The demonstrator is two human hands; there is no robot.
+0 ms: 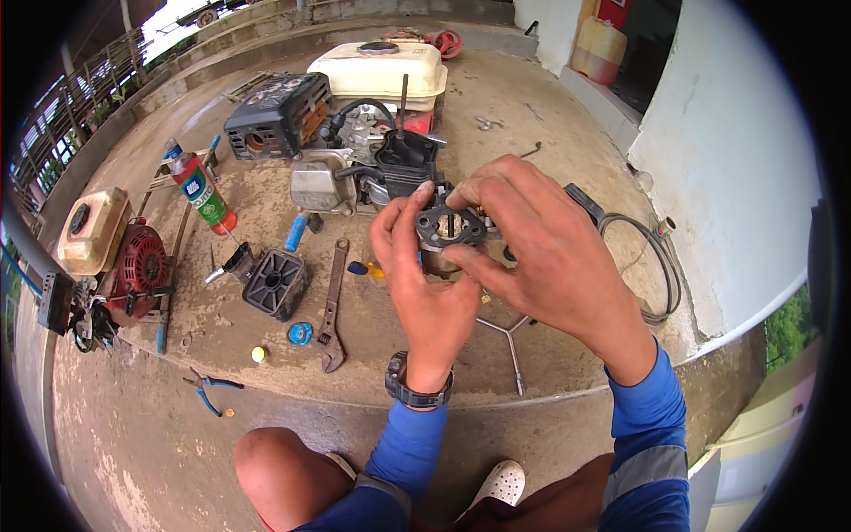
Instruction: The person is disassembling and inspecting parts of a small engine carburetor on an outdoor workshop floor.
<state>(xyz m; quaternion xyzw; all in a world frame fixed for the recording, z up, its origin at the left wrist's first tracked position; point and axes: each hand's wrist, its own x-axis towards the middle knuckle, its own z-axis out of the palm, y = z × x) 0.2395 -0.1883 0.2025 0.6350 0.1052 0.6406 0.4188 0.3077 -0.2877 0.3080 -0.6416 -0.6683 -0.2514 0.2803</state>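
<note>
While the left hand (430, 306) and right hand (554, 257) pinch a dark flanged part (452, 229), a slip could drop it onto the concrete floor (292, 377).
Left fingers close narrowly on its left side, right thumb and fingers on its right; it is held up, just near of a black engine housing (404, 157). Should the fingertips lose purchase, perhaps through oil, it could strike the Y-shaped wrench (510, 337) on the near right and chip its flange; loose grit could also enter its bore.
</note>
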